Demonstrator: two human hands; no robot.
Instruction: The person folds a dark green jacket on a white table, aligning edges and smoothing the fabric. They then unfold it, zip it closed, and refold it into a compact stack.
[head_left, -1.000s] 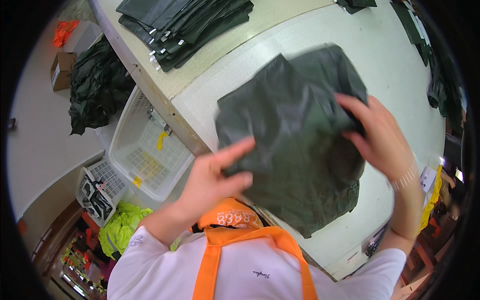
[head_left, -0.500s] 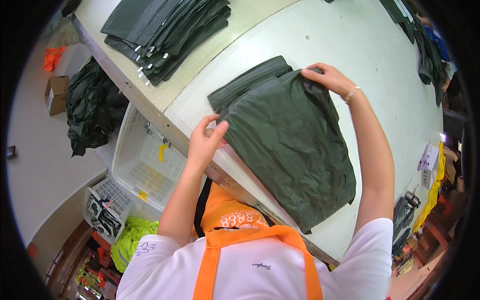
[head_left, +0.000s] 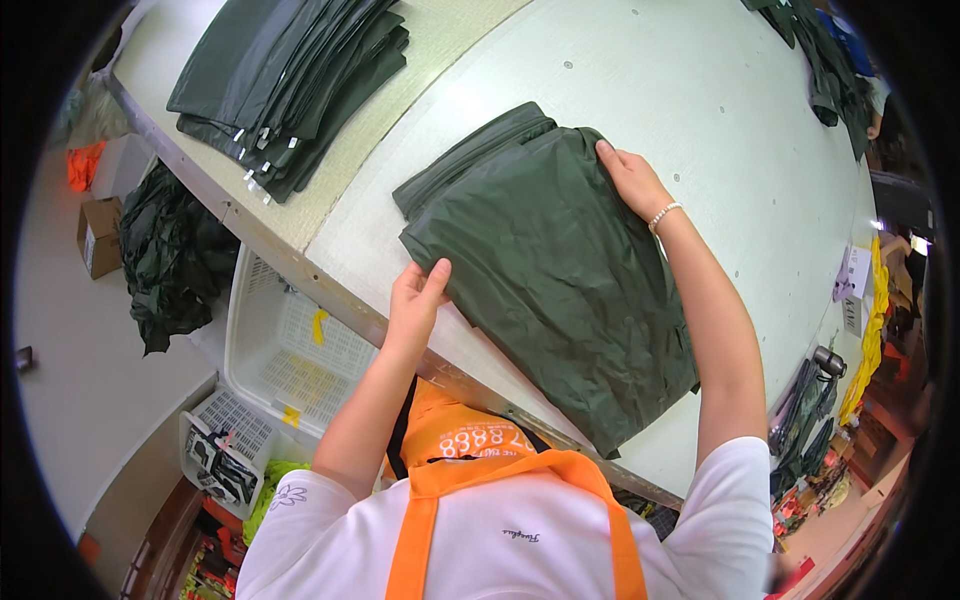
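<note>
The pale worktable (head_left: pixel 640 90) carries everything; on it the dark green garment (head_left: pixel 560 280) now lies flat and squared, its near end running past the table's front edge, where a second ago it was bunched and lifted in mid-fold; half a second ago it was already down, and since then the hands have only shifted to its upper corners; I judge the fold made and the piece being trued up; a stack of like folded garments (head_left: pixel 290 80) sits well apart at the far left; below the table edge stands a white plastic crate (head_left: pixel 290 340); the left hand (head_left: pixel 418 300) pinches the garment's near left corner, thumb on top; the right hand (head_left: pixel 630 180) presses flat on the far right corner, fingers spread, clamped on nothing.
</note>
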